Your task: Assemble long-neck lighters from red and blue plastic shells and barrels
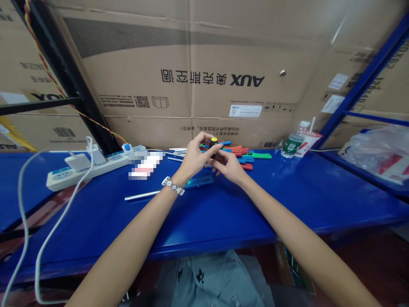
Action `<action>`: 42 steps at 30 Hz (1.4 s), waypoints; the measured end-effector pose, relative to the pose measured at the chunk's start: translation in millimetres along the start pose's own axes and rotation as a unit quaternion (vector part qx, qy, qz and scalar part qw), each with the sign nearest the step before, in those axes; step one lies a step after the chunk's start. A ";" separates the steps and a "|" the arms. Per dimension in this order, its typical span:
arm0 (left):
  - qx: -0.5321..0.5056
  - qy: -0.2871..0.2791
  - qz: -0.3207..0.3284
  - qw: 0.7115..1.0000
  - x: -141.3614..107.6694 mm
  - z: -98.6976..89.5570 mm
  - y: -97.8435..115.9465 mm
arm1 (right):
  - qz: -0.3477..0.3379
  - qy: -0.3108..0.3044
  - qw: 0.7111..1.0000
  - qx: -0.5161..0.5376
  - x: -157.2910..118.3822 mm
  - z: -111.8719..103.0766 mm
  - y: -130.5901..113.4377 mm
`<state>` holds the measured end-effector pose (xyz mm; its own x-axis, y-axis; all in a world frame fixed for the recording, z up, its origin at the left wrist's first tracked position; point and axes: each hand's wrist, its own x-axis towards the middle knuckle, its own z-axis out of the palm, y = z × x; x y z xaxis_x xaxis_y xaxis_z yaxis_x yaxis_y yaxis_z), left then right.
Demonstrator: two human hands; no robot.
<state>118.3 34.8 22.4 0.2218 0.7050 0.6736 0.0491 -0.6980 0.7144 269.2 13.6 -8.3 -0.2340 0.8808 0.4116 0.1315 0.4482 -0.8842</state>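
My left hand (197, 154), with a silver watch or bracelet at the wrist, is closed round a small black screwdriver-like handle with a yellow end (214, 141). My right hand (227, 165) meets it from the right, fingers bent against the handle's lower part; its lower end is hidden by the fingers. Behind both hands lies a pile of tools with red, blue, orange and green handles (260, 156) and thin metal shafts. Nearer me, a blue-handled tool (201, 182) lies on the blue table (204, 230), its metal rod pointing left, partly hidden by my left wrist.
A white power strip (105, 165) with plugs and cables lies on the left. A bottle with a green label (290, 146) and a red and white cup (307, 143) stand at the back right. A large cardboard box (143, 85) rises behind the table.
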 end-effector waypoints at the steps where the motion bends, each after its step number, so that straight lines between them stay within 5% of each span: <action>1: 0.015 0.025 0.004 1.000 1.0 2.3 -0.1 | 0.005 0.027 1.000 0.005 0.3 2.7 2.0; 5: 0.050 0.047 -0.001 0.998 0.2 6.5 -0.6 | 0.025 0.048 0.998 0.025 3.5 5.2 5.5; 10: -0.010 -0.073 -0.013 0.997 -2.7 -5.1 -1.4 | 0.022 -0.055 0.998 0.019 1.8 -5.7 -1.9; 17: 0.045 0.055 0.010 0.997 1.2 1.5 -3.5 | 0.013 0.076 0.997 0.024 1.0 7.9 3.0; 23: 0.002 -0.054 -0.011 0.998 -3.4 -6.0 -0.5 | 0.003 -0.016 1.000 -0.008 0.4 1.9 -4.0; 30: 0.046 0.046 0.003 0.998 1.0 2.6 -3.3 | 0.006 0.078 0.997 0.012 0.6 8.0 5.9; 36: 0.037 -0.055 0.022 0.998 -1.4 -7.7 -1.2 | -0.027 0.026 0.999 0.002 -0.2 5.1 0.7; 42: 0.053 0.029 0.009 0.998 2.9 -3.5 -4.3 | -0.005 0.085 0.996 0.014 0.1 10.6 5.0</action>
<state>115.3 40.2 21.9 0.1678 0.6965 0.6976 0.1482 -0.7174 0.6807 259.6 14.3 -15.0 -0.0688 0.8904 0.4499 0.1021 0.4549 -0.8847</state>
